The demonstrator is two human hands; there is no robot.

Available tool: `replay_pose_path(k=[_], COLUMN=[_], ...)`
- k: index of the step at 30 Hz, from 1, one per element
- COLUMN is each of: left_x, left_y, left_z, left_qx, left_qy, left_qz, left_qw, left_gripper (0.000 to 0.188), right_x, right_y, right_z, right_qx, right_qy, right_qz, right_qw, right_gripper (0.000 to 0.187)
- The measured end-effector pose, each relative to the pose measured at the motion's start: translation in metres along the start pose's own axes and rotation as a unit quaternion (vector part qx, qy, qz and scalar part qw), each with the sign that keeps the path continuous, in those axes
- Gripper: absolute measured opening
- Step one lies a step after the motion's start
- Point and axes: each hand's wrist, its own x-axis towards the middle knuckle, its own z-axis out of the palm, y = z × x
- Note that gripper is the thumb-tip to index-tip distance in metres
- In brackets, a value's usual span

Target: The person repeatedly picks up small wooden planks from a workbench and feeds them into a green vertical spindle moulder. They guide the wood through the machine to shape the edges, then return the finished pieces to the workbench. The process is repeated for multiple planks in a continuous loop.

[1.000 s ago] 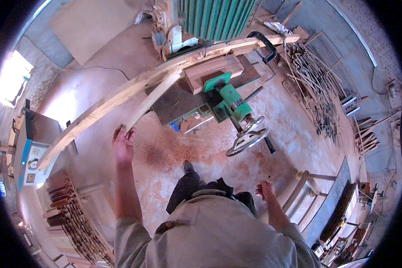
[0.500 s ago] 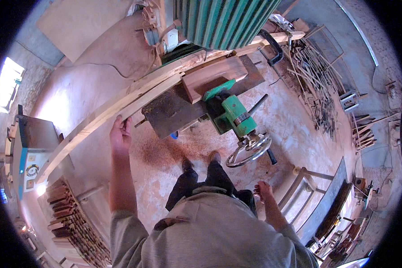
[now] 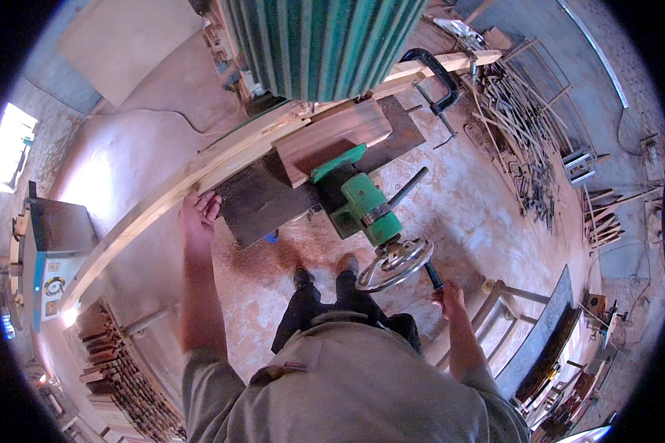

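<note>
My left hand (image 3: 198, 215) is closed at the near-left end of a pale wooden strip (image 3: 244, 162), at the left edge of the machine's dark metal table (image 3: 262, 199). The strip lies along a reddish wooden block (image 3: 336, 140), which a green clamp plate (image 3: 338, 162) presses on from the near side. Behind the plate is a green clamp body (image 3: 369, 207) with a lever and a shiny handwheel (image 3: 395, 264). My right hand (image 3: 449, 297) is closed at the lower end of the wheel's black crank handle (image 3: 434, 276); its fingertips are partly hidden.
A long timber beam (image 3: 118, 240) runs behind the strip, with a black C-clamp (image 3: 443, 81) near its far end. Above hangs a ribbed green motor (image 3: 321, 44). A control box (image 3: 59, 221) and stacked wood pieces (image 3: 118, 362) stand left; a wooden frame (image 3: 495, 310) stands right.
My right hand has risen from beside my hip to the crank handle. The table, block and wheel sit farther left in view. My left hand is nearer the table edge, the strip farther along the block.
</note>
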Motion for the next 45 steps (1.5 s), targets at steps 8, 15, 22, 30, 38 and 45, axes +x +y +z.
replay_pose_path(k=[8,15,22,30,38,45], left_x=[0.007,0.013,0.015,0.006,0.002,-0.008], left_y=[-0.016,-0.031,-0.030,-0.034,-0.032,-0.032], left_z=[0.086,0.120,0.117,0.126,0.124,0.130], left_qx=[0.194,0.237,0.241,0.239,0.212,0.256], left_qy=[-0.046,-0.071,-0.076,-0.061,-0.077,-0.050], left_qz=[-0.038,-0.050,-0.035,0.013,0.005,0.026], left_qw=[0.979,0.968,0.967,0.969,0.974,0.965], left_gripper=[0.043,0.046,0.044,0.048,0.035,0.034], right_x=[0.000,-0.021,-0.027,-0.043,-0.231,-0.195], right_y=[-0.044,-0.095,-0.159,-0.272,-0.214,-0.178], right_z=[-0.005,0.006,0.082,0.219,0.355,0.370], right_qx=[0.040,0.054,0.073,0.276,-0.588,-0.700], right_qy=[-0.035,-0.053,-0.124,-0.200,-0.387,-0.395], right_qz=[-0.078,-0.139,-0.205,-0.126,-0.472,-0.435], right_qw=[0.995,0.987,0.968,0.932,0.530,0.404], right_gripper=[0.022,0.028,0.032,0.056,0.036,0.037])
